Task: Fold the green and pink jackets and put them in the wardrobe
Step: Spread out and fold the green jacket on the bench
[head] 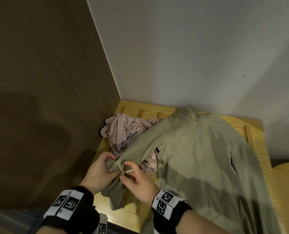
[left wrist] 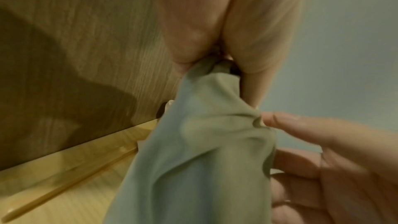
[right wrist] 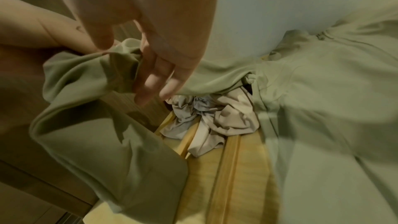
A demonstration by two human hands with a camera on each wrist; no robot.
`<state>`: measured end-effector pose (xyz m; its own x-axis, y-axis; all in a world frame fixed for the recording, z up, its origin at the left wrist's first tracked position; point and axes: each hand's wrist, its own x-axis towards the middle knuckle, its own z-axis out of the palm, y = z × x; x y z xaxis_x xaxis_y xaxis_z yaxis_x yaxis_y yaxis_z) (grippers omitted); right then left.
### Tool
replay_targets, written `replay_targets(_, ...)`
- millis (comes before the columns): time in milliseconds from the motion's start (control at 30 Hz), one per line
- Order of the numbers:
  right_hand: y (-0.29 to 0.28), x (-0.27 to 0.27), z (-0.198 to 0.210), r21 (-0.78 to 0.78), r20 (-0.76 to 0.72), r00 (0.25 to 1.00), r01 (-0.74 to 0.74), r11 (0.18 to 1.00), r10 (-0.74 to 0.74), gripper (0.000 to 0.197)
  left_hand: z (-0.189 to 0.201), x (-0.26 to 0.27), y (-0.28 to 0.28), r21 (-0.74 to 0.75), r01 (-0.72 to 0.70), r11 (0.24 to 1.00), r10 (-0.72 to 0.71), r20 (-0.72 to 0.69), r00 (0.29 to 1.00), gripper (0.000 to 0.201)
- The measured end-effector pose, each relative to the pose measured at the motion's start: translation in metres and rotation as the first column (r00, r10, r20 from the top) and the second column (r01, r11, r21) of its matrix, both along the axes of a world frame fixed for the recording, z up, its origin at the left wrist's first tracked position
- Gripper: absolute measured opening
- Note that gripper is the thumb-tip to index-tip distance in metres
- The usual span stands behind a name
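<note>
The green jacket (head: 199,157) lies flat and zipped on the wooden slatted base (head: 256,149), collar toward the wall. Its left sleeve (head: 140,147) runs out to my hands. My left hand (head: 106,166) grips the bunched sleeve near the cuff; in the left wrist view my left hand (left wrist: 217,71) pinches the green sleeve (left wrist: 204,142) between thumb and fingers. My right hand (head: 130,172) sits beside it, its relaxed fingers (right wrist: 150,77) touching the sleeve (right wrist: 96,142). The pink jacket (head: 121,130) lies crumpled under the sleeve, also visible as a pink jacket heap (right wrist: 226,122).
A brown wood-grain panel (head: 39,98) stands close on the left, and a white wall (head: 191,56) runs behind the base. Bare slats (right wrist: 226,176) show between sleeve and jacket body. The sleeve end hangs over the near edge.
</note>
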<state>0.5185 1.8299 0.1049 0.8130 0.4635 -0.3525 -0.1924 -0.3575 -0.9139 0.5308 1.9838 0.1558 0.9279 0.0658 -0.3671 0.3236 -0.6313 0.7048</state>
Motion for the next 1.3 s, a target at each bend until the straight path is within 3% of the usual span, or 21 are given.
replay_targets(67,0.000,0.003,0.002,-0.009,-0.012,1.000,-0.021,1.000,0.021,0.053,0.002,0.000,0.001,-0.054,-0.027,0.998,0.026,-0.026,0.999,0.040)
replay_targets(133,-0.003,0.007,0.004,-0.025,-0.035,0.999,-0.043,0.999,0.042,0.059,0.006,0.000,0.004,-0.070,-0.058,0.996,0.054,-0.053,0.997,0.028)
replay_targets(300,-0.006,0.011,0.009,-0.082,-0.037,0.992,-0.120,0.989,0.118,0.065,0.010,0.008,0.022,0.175,-0.124,0.977,0.105,0.117,0.988,0.009)
replay_targets(367,-0.006,0.009,0.007,-0.147,-0.018,0.988,-0.157,0.977,0.156,0.065,0.012,0.018,0.030,0.235,-0.206,0.950,0.168,0.171,0.971,0.010)
replay_targets(533,-0.016,0.006,-0.011,-0.207,-0.043,0.990,-0.142,0.968,0.136,0.060,0.014,0.050,0.046,0.255,-0.323,0.912,0.322,0.046,0.946,0.029)
replay_targets(667,-0.029,0.009,-0.017,-0.191,-0.057,0.995,-0.091,0.977,0.081,0.057,0.004,0.057,0.038,0.316,-0.227,0.921,0.255,-0.050,0.966,0.052)
replay_targets(800,-0.054,0.014,-0.025,-0.181,-0.031,0.997,0.063,0.981,-0.070,0.051,-0.015,0.047,0.007,0.325,-0.048,0.944,0.052,-0.006,0.999,0.046)
replay_targets(900,-0.090,0.014,-0.036,-0.244,-0.020,0.978,0.196,0.950,-0.206,0.043,-0.038,0.035,-0.027,0.301,0.091,0.949,-0.062,-0.103,0.993,0.048)
replay_targets(967,-0.125,0.012,-0.044,-0.315,-0.008,0.938,0.327,0.891,-0.347,0.038,-0.059,0.028,-0.057,0.320,0.259,0.911,-0.220,-0.154,0.963,0.051)
replay_targets(1067,-0.183,-0.002,-0.057,-0.504,0.092,0.851,0.488,0.713,-0.518,0.038,-0.091,0.011,-0.111,0.330,0.534,0.779,-0.495,-0.200,0.846,0.060)
replay_targets(1200,-0.254,-0.038,-0.063,-0.757,0.153,0.757,0.503,0.417,-0.635,0.053,-0.125,-0.022,-0.177,0.209,0.785,0.583,-0.711,-0.335,0.618,0.069)
replay_targets(1300,-0.292,-0.071,-0.068,-0.828,0.065,0.672,0.449,0.337,-0.738,0.067,-0.141,-0.041,-0.211,0.170,0.863,0.476,-0.770,-0.392,0.503,0.074)
